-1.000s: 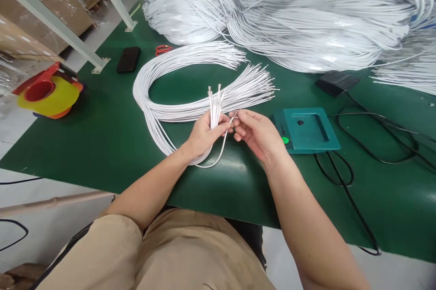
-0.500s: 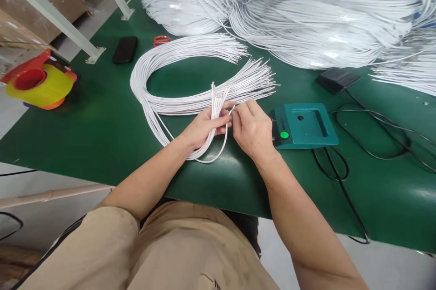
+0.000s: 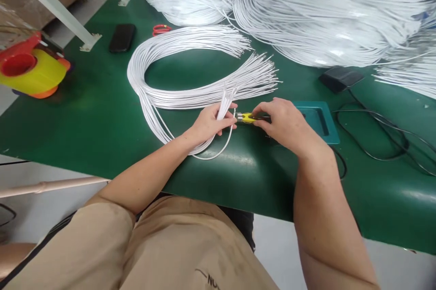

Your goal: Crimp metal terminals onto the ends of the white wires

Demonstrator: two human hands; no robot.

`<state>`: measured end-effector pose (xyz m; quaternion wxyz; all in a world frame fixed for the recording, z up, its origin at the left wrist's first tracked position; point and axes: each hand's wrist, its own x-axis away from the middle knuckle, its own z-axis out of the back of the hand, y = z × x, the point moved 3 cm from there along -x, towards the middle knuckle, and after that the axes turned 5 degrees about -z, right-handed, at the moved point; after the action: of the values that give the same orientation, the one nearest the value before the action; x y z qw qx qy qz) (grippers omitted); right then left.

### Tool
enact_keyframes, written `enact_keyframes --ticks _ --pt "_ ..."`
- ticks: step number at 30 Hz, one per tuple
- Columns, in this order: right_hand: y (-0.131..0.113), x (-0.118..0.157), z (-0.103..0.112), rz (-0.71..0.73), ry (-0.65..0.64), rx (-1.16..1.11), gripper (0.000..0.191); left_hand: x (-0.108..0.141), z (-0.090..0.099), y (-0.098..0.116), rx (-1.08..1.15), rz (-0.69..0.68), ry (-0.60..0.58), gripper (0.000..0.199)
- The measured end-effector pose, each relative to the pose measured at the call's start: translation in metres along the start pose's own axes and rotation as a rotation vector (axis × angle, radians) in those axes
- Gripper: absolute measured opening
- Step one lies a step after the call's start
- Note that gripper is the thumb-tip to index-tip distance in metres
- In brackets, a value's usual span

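Note:
My left hand (image 3: 209, 123) is closed around a small bunch of white cables (image 3: 224, 107), whose ends point up. One cable (image 3: 227, 141) bows out to the right of that bunch, its tip by my left fingertips. My right hand (image 3: 286, 122) pinches a small yellow tool (image 3: 248, 118) with a metal front, and the tool's front is close to the single cable's tip. Beyond my hands a large looped bundle of white cables (image 3: 136, 65) lies on the green table (image 3: 112, 145). Behind my right hand is a teal device (image 3: 322, 122), partly covered.
Large piles of white cable (image 3: 316, 22) fill the back. A black phone-like object (image 3: 122, 38), red-handled scissors (image 3: 161, 30) and a tape dispenser (image 3: 34, 67) are at the left. A black box (image 3: 340, 79) with cords stands at the right.
My right hand has moved right, away from the cable tip, and now holds the yellow tool, partly covering the teal device. My left hand keeps its hold. The view has shifted slightly.

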<state>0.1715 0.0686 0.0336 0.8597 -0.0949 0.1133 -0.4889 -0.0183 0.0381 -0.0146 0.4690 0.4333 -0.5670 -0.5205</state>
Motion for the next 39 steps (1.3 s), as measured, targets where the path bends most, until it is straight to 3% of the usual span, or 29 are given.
enact_keyframes --ticks 5,18,23,28,31,33,36,39 --pt "-0.004 0.005 -0.005 0.059 0.102 0.049 0.014 0.001 -0.002 0.000 -0.109 -0.013 0.014 0.046" --pt "-0.002 0.011 -0.001 -0.040 0.178 0.061 0.015 0.001 -0.006 -0.001 -0.255 0.027 0.029 0.039" --pt "0.015 0.025 0.006 -0.278 0.341 0.194 0.031 0.001 -0.006 0.002 -0.191 0.088 -0.012 0.044" --pt "0.014 0.024 0.006 -0.282 0.331 0.234 0.031 0.001 0.002 0.002 -0.124 0.099 0.001 0.047" --pt "-0.008 0.021 0.008 -0.162 0.376 0.121 0.027 -0.001 0.008 0.002 -0.041 0.035 0.039 0.045" --pt "-0.033 0.019 0.004 0.042 0.339 -0.049 0.026 -0.002 0.011 0.003 0.034 -0.033 0.061 0.043" --pt "-0.074 0.019 -0.015 0.376 0.117 -0.171 0.025 -0.003 0.013 0.004 0.124 -0.076 0.060 0.045" --pt "-0.096 0.020 -0.031 0.382 -0.101 -0.082 0.027 -0.003 0.014 0.005 0.136 -0.052 0.058 0.044"
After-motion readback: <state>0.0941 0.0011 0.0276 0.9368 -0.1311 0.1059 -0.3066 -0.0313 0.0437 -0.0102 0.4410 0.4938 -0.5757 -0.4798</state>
